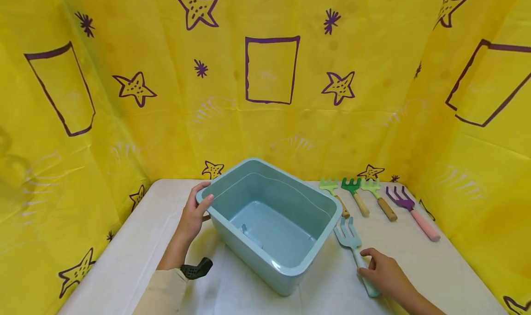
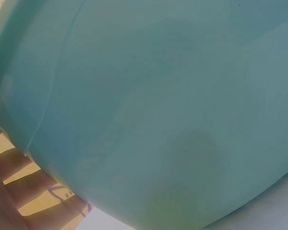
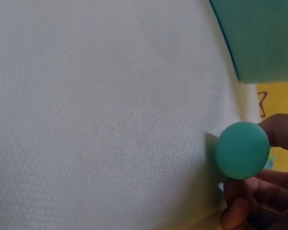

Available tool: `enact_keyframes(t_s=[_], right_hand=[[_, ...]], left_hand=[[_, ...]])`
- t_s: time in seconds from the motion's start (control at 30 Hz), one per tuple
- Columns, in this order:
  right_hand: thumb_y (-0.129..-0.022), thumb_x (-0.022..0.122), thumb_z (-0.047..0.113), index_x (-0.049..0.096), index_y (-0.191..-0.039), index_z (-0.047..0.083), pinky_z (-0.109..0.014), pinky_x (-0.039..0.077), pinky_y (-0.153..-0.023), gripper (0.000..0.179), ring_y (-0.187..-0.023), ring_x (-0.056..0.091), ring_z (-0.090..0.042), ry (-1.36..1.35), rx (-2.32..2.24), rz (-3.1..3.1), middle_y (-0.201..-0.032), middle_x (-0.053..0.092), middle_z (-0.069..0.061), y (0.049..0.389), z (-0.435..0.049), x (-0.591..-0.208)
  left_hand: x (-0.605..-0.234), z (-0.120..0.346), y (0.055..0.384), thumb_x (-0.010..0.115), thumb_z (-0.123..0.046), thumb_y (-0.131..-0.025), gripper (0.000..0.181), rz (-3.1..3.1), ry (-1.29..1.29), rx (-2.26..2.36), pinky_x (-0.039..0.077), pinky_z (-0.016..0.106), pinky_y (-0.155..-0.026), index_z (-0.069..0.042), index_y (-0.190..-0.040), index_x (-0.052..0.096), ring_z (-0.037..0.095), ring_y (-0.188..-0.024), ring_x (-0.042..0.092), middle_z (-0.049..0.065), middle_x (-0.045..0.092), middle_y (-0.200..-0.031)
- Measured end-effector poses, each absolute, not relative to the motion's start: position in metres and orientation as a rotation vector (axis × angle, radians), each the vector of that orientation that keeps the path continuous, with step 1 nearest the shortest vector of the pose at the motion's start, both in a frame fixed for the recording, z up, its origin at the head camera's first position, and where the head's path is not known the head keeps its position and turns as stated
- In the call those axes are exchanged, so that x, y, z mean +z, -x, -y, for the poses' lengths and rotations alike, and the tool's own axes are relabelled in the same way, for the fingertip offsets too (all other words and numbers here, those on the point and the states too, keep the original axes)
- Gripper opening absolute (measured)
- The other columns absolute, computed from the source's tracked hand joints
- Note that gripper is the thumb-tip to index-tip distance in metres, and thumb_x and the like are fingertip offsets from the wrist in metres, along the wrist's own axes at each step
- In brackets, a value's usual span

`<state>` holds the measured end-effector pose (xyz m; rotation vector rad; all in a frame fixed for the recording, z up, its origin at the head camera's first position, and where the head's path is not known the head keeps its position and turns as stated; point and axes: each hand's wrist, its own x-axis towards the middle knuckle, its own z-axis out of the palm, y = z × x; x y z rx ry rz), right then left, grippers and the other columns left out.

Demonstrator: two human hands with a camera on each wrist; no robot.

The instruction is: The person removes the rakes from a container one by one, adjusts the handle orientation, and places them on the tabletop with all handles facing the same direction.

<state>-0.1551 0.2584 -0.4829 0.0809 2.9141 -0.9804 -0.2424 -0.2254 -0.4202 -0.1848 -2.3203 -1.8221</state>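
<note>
A pale blue plastic bin (image 1: 249, 253) sits turned at an angle in the middle of the white table. My left hand (image 1: 194, 216) grips the rim at its left corner, thumb over the edge, the other fingers around the outside. In the left wrist view the bin's wall (image 2: 149, 96) fills most of the picture, with the fingers (image 2: 33, 187) beside it. To the right of the bin, my right hand (image 1: 383, 273) pinches the handle of a light blue hand fork (image 1: 348, 236). Its tines point away, close to the bin's right corner. The handle's round end (image 3: 243, 150) faces the right wrist view.
Behind the fork lie a light green rake (image 1: 329, 186), a dark green rake (image 1: 352, 188), another light green rake (image 1: 386, 209) and a purple cultivator (image 1: 423, 223) with a pink handle. Yellow patterned cloth (image 1: 166, 135) encloses the white table (image 1: 137, 241) at the back and sides.
</note>
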Motion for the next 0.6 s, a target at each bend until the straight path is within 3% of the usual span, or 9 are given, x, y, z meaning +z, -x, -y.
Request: enact_keyframes(t_s=[0.6], right_hand=[[-0.079, 0.08, 0.027, 0.056, -0.123, -0.003, -0.025, 0.04, -0.05, 0.058, -0.06, 0.046, -0.018, -0.115, -0.913, -2.861, -0.07, 0.049, -0.004, 0.1558, -0.253, -0.4751]], left_hand=[[-0.4191, 0.2243, 0.2416, 0.05, -0.034, -0.101, 0.05, 2.318, 0.188, -1.844, 0.041, 0.066, -0.092, -0.027, -0.147, 0.031, 0.042, -0.127, 0.042, 0.012, 0.037, -0.149]])
